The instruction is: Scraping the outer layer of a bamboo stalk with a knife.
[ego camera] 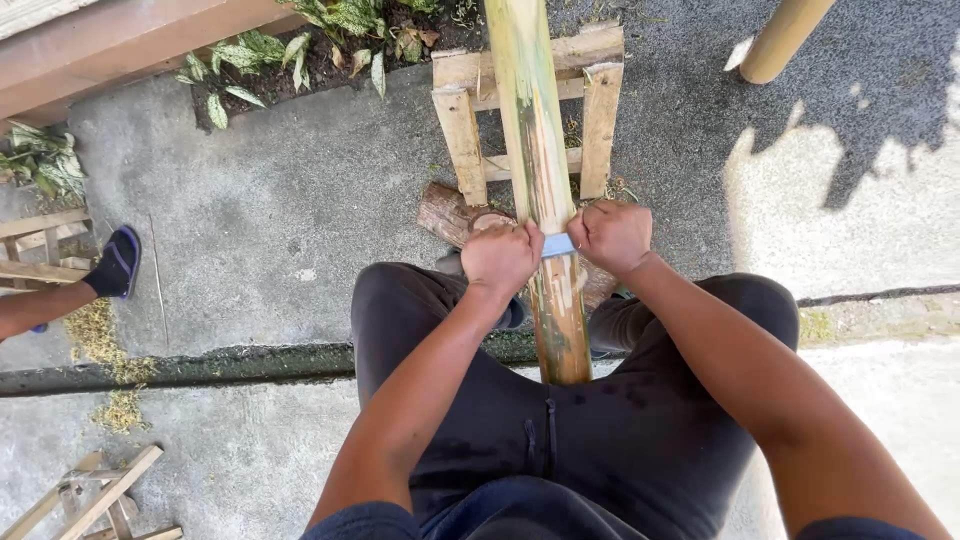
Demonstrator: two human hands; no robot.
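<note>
Ideally, both hands, left [502, 258] and right [610, 235], closed tight on the blade [557, 245], kept it square across the pole [540, 170].

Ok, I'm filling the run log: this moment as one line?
left hand gripping blade | right hand gripping blade | blade across bamboo pole | pole on wooden stand

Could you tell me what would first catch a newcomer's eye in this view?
A long bamboo pole runs up the middle, resting on a wooden frame at the top. Both fists, left hand and right hand, grip a blade laid across it. Another person's slippered foot shows at the left edge.
</note>
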